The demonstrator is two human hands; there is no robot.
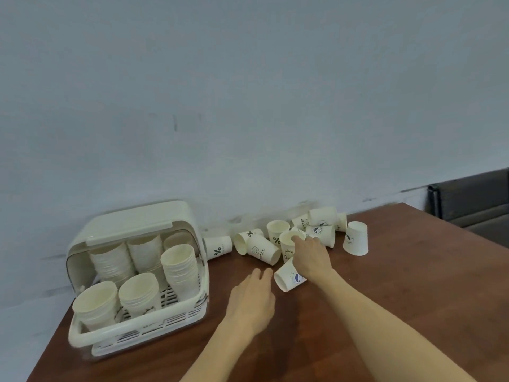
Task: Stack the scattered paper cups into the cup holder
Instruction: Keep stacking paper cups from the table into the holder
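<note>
One upright cup [288, 245] is pinched at its rim by the right hand [311, 257]. Left hand [252, 299] rests open on the worktop [399, 285], fingers [263, 274] just beside a toppled cup [289, 275].

brown table [385, 299], cup holder [137, 321], scattered paper cups [355, 238]

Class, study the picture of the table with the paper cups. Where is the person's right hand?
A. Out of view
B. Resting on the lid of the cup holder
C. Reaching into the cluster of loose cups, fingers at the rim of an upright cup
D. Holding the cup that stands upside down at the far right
C: the right hand reaches among the loose cups, its fingers at the rim of an upright cup, away from the cup holder.
</note>
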